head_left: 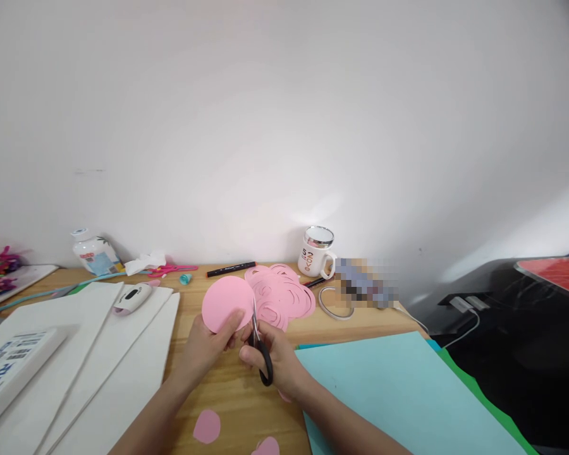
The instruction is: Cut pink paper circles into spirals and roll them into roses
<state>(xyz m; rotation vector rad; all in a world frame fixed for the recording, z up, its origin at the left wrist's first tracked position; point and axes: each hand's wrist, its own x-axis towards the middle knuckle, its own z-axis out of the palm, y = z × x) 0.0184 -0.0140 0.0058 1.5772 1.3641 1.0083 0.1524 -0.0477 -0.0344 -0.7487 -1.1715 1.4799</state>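
Pinches pink paper disc (225, 300) at frame centre between left hand's (213, 340) thumb and fingers; grips black-handled scissors (265, 358) at disc's right edge, right hand's (282, 359) fingers curled round handles. Has petal-shaped cutouts (207, 426) done, lower centre; has disc left, apparently near-whole.

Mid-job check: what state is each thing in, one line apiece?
Pink disc: round, held in the left hand.
Black-handled scissors: in the right hand, blades at the disc's edge; opening unclear.
Pink cut-outs: heaped.
Mug: upright.
Bottle: cap on.
Black marker: lying down.
Pink scissors: lying down.
Light-blue sheet: flat.
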